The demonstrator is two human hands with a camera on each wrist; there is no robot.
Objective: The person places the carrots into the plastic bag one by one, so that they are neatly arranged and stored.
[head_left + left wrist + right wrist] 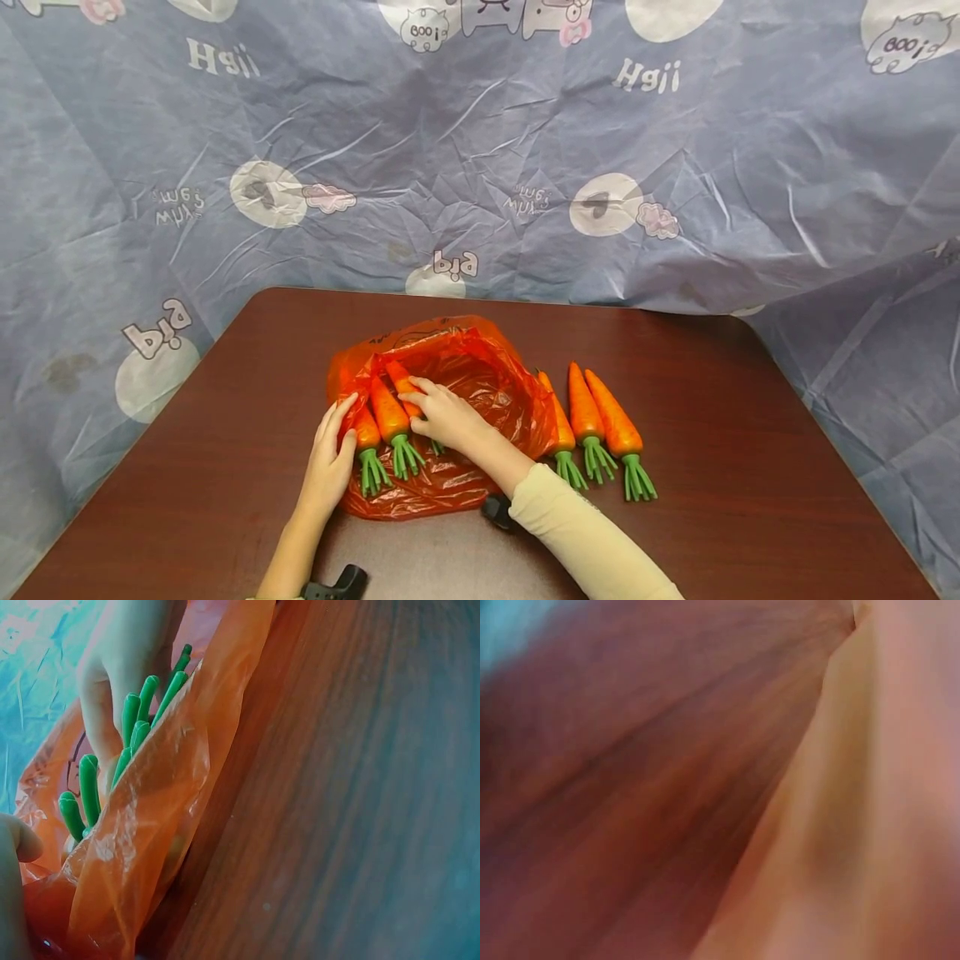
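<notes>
An orange-red plastic bag (517, 400) lies on its side on the table, its mouth toward me. Inside its left part are three carrots with green stems, the left carrot (367, 433), the middle carrot (388, 411) and one partly covered carrot (399, 377). My right hand (450, 419) reaches into the mouth and grips that last carrot, its fingers over the top. At the bag's left edge my left hand (330, 458) holds the plastic between fingers and thumb, beside the left carrot. Green stems (88, 787) show behind the plastic in the left wrist view. The right wrist view is blurred.
Right of the bag lie three more carrots: one against the plastic (558, 421), a middle one (585, 408) and an outer one (615, 417). The brown table (720, 467) has a patterned grey-blue cloth (450, 150) hanging behind it.
</notes>
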